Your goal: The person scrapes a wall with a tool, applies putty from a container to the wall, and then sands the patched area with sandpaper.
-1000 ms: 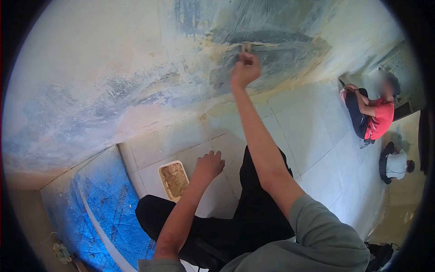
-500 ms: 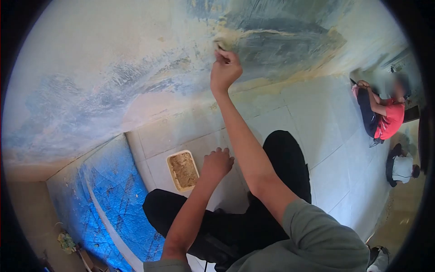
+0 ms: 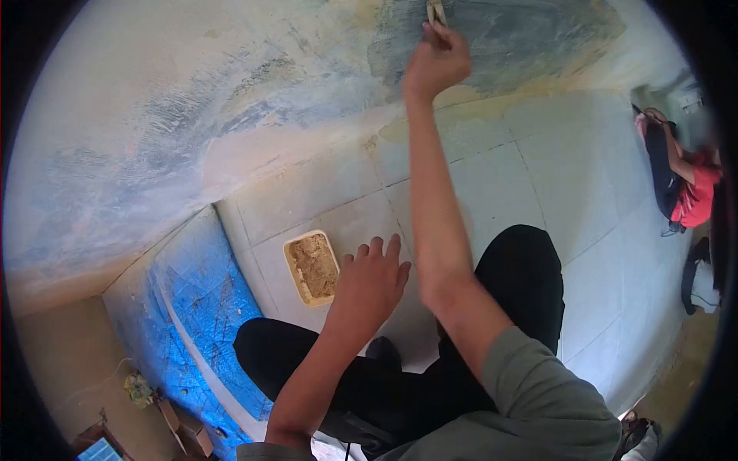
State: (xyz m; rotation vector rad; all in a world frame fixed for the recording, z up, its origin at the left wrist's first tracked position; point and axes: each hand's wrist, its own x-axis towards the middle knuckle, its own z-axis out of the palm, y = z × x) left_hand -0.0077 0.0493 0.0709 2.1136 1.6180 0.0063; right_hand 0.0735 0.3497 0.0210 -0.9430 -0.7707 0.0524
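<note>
While our right hand (image 3: 440, 65) pinches a small, pale tool (image 3: 436, 13) between fingers and thumb up at the smeared grey wall (image 3: 138, 92), our left hand (image 3: 373, 280) hangs released over the tiled floor (image 3: 492, 192), fingers loosely spread and nothing visible in it. The cream tub (image 3: 292, 273) of sandy brown paste (image 3: 315, 265) sits on the tiles just beyond that hand, between it and the blue sheet (image 3: 204, 307).

The tool's far end is near the picture's upper edge, so we cannot tell how firmly it meets the wall. With our arm stretched this far, uneven pressure could make the tool skid, leave a ridge or twist out of our fingertips. Our black-clad left knee (image 3: 269, 346) is near the tub, too; if we shift our seat carelessly, knee or left hand could knock the tub and spill paste on the tiles. A seated person in a red shirt (image 3: 696, 196) is well apart from us, so crowding looks unlikely.
</note>
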